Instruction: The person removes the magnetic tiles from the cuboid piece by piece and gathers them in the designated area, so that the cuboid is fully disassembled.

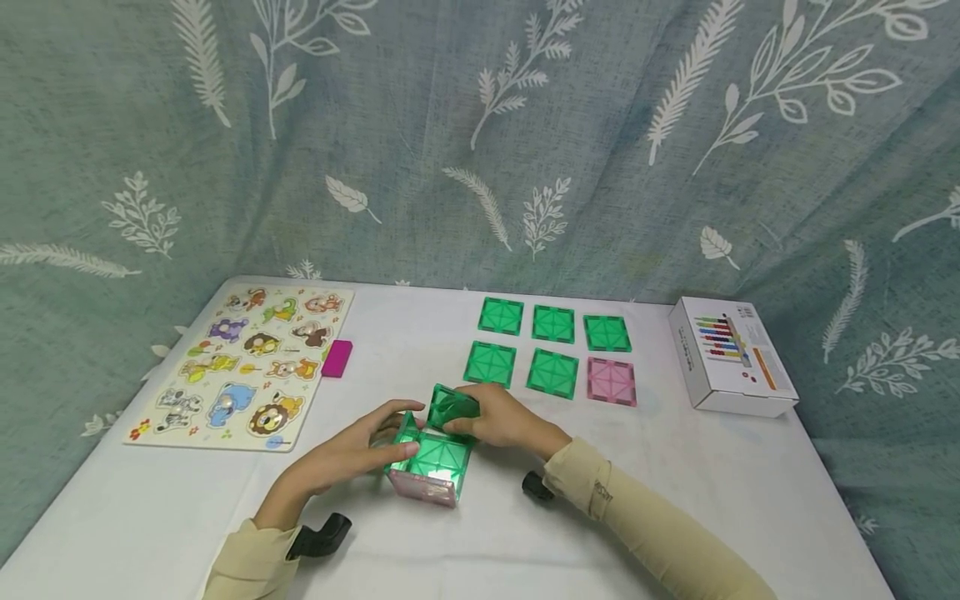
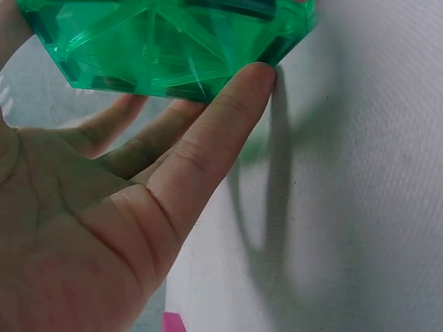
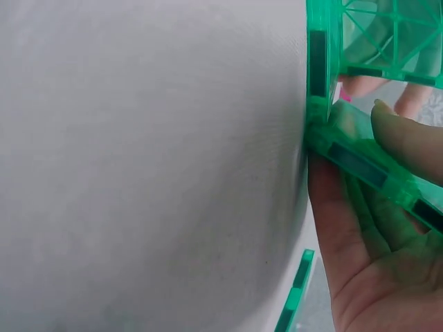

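A partly built box of see-through magnetic tiles stands on the white table in front of me. Its base is a green tile (image 1: 442,458), with a pink tile (image 1: 422,488) upright along the near edge and a green wall tile (image 1: 406,429) upright on the left. My left hand (image 1: 341,457) holds that left wall, thumb on one side and fingers against the other, as the left wrist view shows. My right hand (image 1: 497,417) pinches another green tile (image 3: 374,166), tilted at the far edge of the base; its lower edge meets the base's edge in the right wrist view.
Behind the box lie several flat green tiles (image 1: 500,316) and one pink tile (image 1: 611,382) in two rows. An animal puzzle board (image 1: 247,358) is on the left, with a magenta block (image 1: 337,358) at its edge. A white box (image 1: 733,357) stands at the right.
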The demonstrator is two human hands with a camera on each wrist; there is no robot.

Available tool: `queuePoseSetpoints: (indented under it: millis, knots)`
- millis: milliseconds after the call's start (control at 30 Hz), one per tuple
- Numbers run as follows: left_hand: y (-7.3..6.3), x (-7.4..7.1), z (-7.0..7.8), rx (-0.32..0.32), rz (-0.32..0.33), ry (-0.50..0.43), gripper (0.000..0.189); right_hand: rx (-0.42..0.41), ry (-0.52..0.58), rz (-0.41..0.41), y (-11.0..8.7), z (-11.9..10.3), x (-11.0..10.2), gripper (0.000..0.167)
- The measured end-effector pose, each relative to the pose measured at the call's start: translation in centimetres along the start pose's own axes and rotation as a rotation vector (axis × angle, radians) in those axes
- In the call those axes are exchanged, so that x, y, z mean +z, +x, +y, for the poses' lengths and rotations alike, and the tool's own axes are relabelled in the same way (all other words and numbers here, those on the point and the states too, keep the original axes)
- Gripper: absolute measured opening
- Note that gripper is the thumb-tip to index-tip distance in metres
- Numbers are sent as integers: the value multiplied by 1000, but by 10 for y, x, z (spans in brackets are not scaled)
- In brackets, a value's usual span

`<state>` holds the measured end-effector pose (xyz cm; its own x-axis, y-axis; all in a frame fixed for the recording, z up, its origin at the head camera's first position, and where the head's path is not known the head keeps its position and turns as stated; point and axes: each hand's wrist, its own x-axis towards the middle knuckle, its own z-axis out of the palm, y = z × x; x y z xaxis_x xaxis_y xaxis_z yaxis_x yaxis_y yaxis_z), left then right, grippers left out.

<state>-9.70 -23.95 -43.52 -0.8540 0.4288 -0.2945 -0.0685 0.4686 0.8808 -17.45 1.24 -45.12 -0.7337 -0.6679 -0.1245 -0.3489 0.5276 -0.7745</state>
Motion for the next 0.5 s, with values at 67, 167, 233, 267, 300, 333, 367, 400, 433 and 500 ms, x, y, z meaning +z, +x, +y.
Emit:
queuePoseSetpoints:
  millis: [67, 167, 233, 267, 300, 333, 367, 400, 433, 500]
  knots:
    - [-1, 0, 1, 14, 0, 24, 62, 15, 5, 1, 0, 1, -1, 45]
    - [-2, 0, 2, 26, 6, 35, 60, -1, 4, 12, -1, 2, -3, 43]
    - [-3, 0, 2, 32, 0, 33, 58, -26, 5, 20, -1, 5, -4, 35]
    - [-4, 1, 3, 35, -4, 31, 58, -36, 6, 28, -1, 6, -6, 32]
    - [-4, 1, 3, 38, -9, 30, 58, -45, 9, 36, -1, 8, -7, 29]
    - [-4, 1, 3, 41, -14, 30, 58, -49, 15, 43, -1, 9, -8, 28]
    - [-4, 1, 3, 42, -18, 29, 57, -49, 17, 47, -2, 11, -9, 27]
    - [-4, 2, 3, 45, -21, 30, 57, -42, 21, 52, -2, 12, -10, 26]
    - [-4, 2, 2, 46, -25, 29, 57, -33, 20, 56, -3, 13, -11, 26]
    - [-4, 2, 2, 50, -29, 30, 57, -11, 3, 58, -4, 16, -13, 30]
